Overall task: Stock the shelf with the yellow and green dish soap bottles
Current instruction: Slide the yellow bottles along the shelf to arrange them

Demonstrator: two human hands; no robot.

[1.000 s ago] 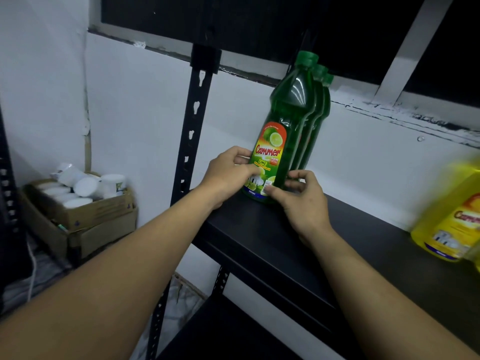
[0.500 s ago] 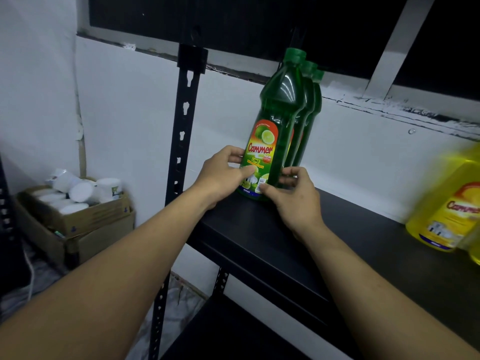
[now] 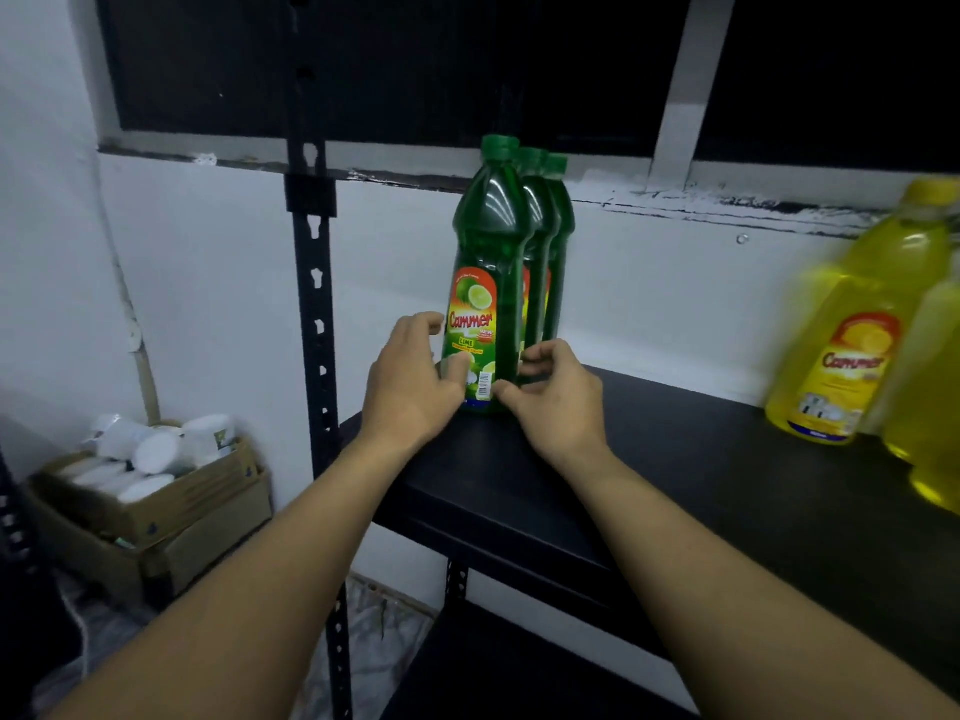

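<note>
Both your hands are on one bottle. Your left hand (image 3: 410, 376) cups the lower left side of the front green dish soap bottle (image 3: 483, 283), fingers curled round its flank and thumb lying across the bottom of the label. Your right hand (image 3: 556, 402) grasps the same bottle low on its right side, thumb tip at the barcode corner and fingers curled in behind. Whether those fingers also brush the bottle behind, I cannot tell.

The bottle stands upright on the black shelf (image 3: 675, 485), base down, between your two hands, near the shelf's left end. Label faces you: "Cammer", lime picture, green cap on.

Directly beyond your fingertips, two more green bottles (image 3: 558, 236) stand in file behind the front one, upright, touching or nearly so.

Well off to the right of your right hand, on the same shelf, stands a yellow dish soap bottle (image 3: 852, 324), blurred; a second yellow bottle (image 3: 930, 407) sits just beside it at the picture's edge, partly cut off.

Just left of your left hand runs the rack's black upright post (image 3: 314, 304). Far left and below, a cardboard box (image 3: 171, 517) on the floor holds white tubs (image 3: 156, 449). Below your forearms, a lower shelf (image 3: 493, 667) shows dark.
</note>
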